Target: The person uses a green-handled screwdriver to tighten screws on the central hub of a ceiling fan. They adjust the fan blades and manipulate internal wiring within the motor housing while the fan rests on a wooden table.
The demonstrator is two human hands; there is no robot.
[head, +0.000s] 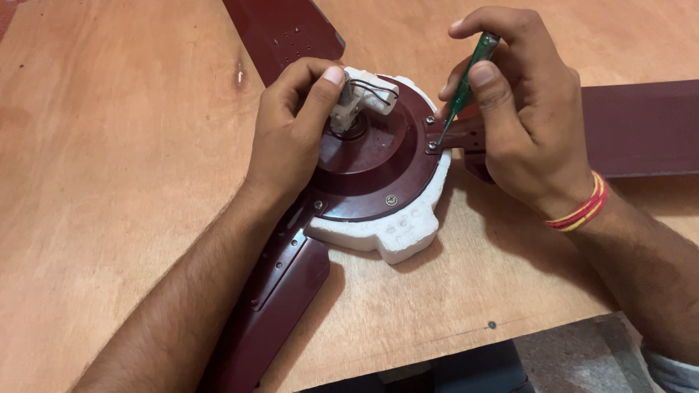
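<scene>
1. Plywood table point(109, 145), light brown, fills most of the view from above; a small white mark sits on it near the top centre, just left of one fan blade.
2. Fan blade point(269, 306), dark maroon, runs from the bottom edge up toward the middle, partly under the left forearm. Its metal bracket, with small screws, joins the fan's round body.
3. Left hand point(291, 135) reaches in from the lower left and rests on the fan body. Its fingers are curled, with thumb and forefinger closed on a small white plastic part point(358, 98) that stands at the hub and carries thin black and white wires.
4. Fan motor point(371, 156), a round maroon housing, lies flat near the middle of the table. It sits on a white foam block point(397, 236) that shows beneath its lower and right edges. A single screw shows near the housing's lower rim.
5. Second blade point(284, 29) leaves the frame at the top, just above the left hand.
6. Screwdriver point(466, 76), slim with a clear green handle, slants down to the left. Its tip meets a screw on the bracket at the motor's right edge.
7. Right hand point(524, 109) comes in from the right, fingers wrapped closely around the screwdriver handle, thumb pressed along it. Red and yellow threads circle the wrist.
8. Third blade point(641, 127) stretches off to the right edge, behind that hand.
</scene>
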